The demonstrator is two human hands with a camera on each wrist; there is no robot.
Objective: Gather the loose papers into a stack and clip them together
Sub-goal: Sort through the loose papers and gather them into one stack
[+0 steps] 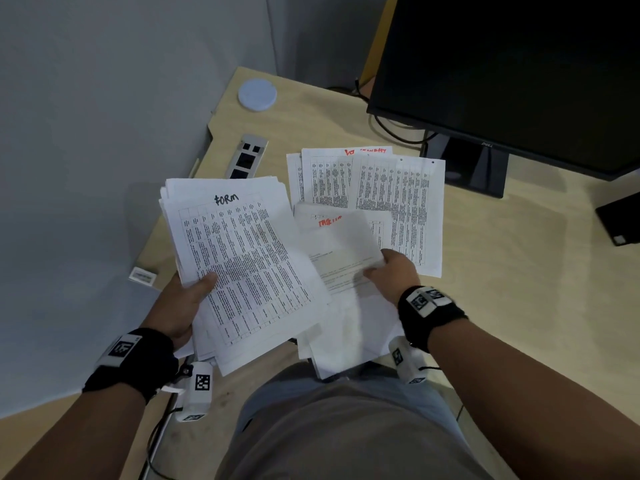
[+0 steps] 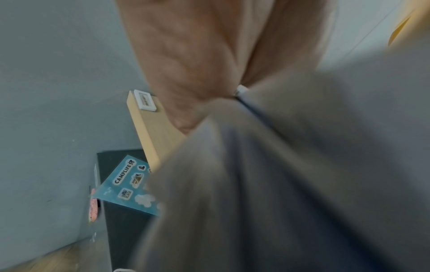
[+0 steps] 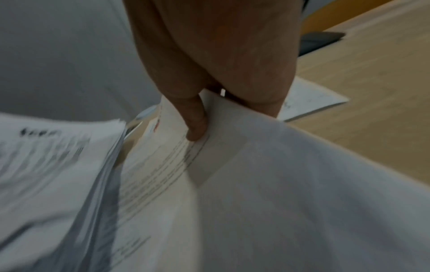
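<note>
My left hand (image 1: 194,292) grips a thick stack of printed sheets (image 1: 242,265), its top page headed "FORM", thumb on top at the lower left edge. In the left wrist view that stack (image 2: 291,184) shows from below as a grey blur under my hand (image 2: 200,77). My right hand (image 1: 388,271) pinches a smaller bunch of papers (image 1: 346,271) with red writing, lifted beside the big stack; the right wrist view shows a finger (image 3: 195,121) pressed on that bunch (image 3: 279,184). More loose papers (image 1: 398,199) lie flat on the desk beyond. No clip shows.
The wooden desk (image 1: 519,271) holds a black monitor (image 1: 512,74) at the back right, a round white disc (image 1: 257,94), a grey socket strip (image 1: 246,157) and a dark object (image 1: 620,220) at the right edge. A grey wall (image 1: 104,133) stands left.
</note>
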